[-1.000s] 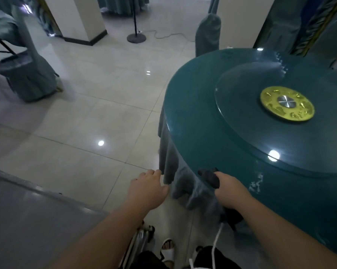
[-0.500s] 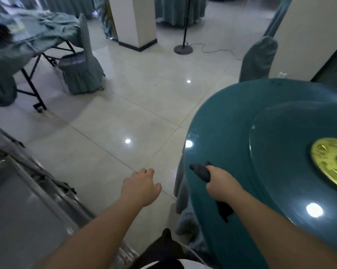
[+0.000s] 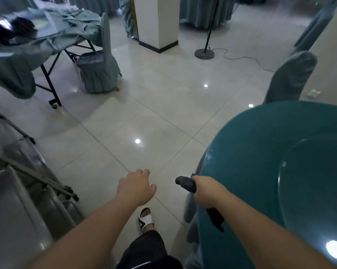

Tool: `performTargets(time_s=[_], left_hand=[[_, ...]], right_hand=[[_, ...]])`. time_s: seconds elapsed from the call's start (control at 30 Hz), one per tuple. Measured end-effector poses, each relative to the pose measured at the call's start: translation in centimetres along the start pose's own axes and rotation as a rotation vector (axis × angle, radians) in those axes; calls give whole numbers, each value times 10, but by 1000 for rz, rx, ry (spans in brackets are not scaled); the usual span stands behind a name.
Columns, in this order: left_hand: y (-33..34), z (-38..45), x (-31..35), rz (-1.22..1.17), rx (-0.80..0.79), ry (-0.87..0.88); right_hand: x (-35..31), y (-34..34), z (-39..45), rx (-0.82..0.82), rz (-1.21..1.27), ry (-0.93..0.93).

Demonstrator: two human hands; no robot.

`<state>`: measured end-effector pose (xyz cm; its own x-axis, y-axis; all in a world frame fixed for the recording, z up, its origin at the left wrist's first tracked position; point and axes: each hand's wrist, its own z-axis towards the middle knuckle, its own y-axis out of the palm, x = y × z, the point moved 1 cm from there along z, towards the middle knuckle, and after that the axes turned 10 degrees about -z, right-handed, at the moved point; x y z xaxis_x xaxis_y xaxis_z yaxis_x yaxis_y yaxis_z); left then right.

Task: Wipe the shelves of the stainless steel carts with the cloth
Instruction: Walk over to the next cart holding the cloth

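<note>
Right hand grips cloth at table edge.

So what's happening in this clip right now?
A person stands between a round teal table and a stainless steel cart. The right hand grips a dark cloth at the table's edge. The left hand hangs free over the tiled floor, holding nothing. The cloth is not touching the cart.

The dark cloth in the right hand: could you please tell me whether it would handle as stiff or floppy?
Probably floppy: the dark cloth bunches where the right hand grips it, and its tail hangs limp below the wrist. Likely light too, as one hand holds it without visible strain.
</note>
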<state>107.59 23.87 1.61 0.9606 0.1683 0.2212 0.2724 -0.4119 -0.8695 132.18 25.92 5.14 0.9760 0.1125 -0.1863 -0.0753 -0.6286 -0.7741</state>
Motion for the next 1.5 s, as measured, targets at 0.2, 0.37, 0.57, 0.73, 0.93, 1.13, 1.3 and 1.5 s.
performTargets(time_s=[0.2, 0.37, 0.57, 0.73, 0.93, 1.13, 1.3, 1.5], left_hand=[[-53, 97, -77, -29, -33, -48], [-102, 157, -162, -62, -30, -150], [-128, 168, -251, -223, 48, -353], [-130, 141, -302, -403, 129, -617], [-108, 99, -334, -700, 290, -1002], [-84, 70, -287, -884, 371, -1387], [-45, 45, -204, -1050, 465, -1665], [10, 21, -100, -1247, 525, -1958]], right_hand=[[-77, -45, 125, -38, -64, -17], [-158, -90, 217, -96, -166, -97], [-275, -126, 293, -110, -333, -281], [-388, -124, 335, -176, -511, -565], [-501, -96, 359, -258, -773, -899], [-556, -77, 360, -376, -954, -1249], [-548, -46, 334, -466, -1161, -1451], [-503, 13, 270, -565, -1373, -1666]])
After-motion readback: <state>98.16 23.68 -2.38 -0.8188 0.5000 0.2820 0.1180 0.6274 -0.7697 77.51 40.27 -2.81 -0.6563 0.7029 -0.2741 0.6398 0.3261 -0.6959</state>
